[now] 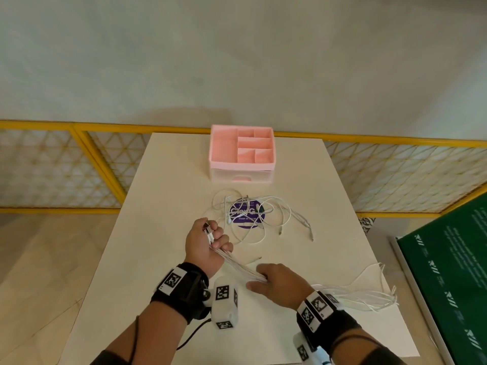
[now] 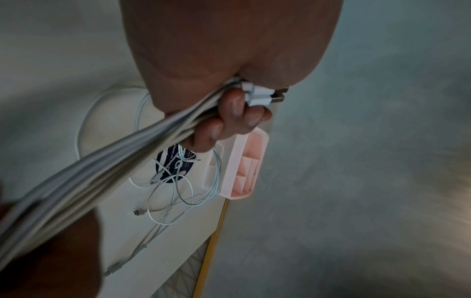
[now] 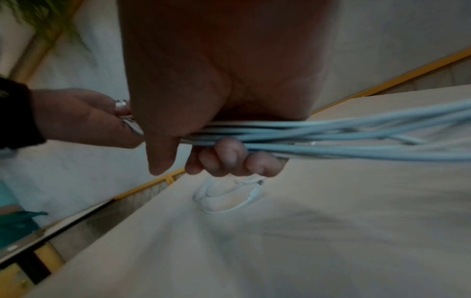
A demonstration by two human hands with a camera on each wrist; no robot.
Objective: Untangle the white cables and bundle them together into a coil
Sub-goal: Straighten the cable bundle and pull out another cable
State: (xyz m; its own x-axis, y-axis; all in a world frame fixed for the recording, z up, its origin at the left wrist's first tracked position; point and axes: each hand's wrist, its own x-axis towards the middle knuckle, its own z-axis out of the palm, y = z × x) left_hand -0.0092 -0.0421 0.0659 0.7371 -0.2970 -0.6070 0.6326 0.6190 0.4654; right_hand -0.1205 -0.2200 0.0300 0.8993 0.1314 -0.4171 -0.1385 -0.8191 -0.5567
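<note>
Several white cables (image 1: pixel 238 266) run taut between my two hands above the white table (image 1: pixel 163 259). My left hand (image 1: pixel 208 241) grips their USB plug ends (image 2: pixel 265 94), fingers (image 2: pixel 231 113) curled round the bunch. My right hand (image 1: pixel 276 281) has its fingers (image 3: pixel 224 157) curled round the same cables (image 3: pixel 331 137), which trail out to the right (image 1: pixel 369 296) toward the table edge. More loose white cables (image 1: pixel 253 219) lie tangled on the table beyond my hands, over a round purple sticker (image 1: pixel 246 214).
A pink compartment organizer (image 1: pixel 242 151) with a drawer stands at the table's far side. A yellow-framed lattice fence (image 1: pixel 395 169) runs behind the table. A green board (image 1: pixel 448 272) leans at the right.
</note>
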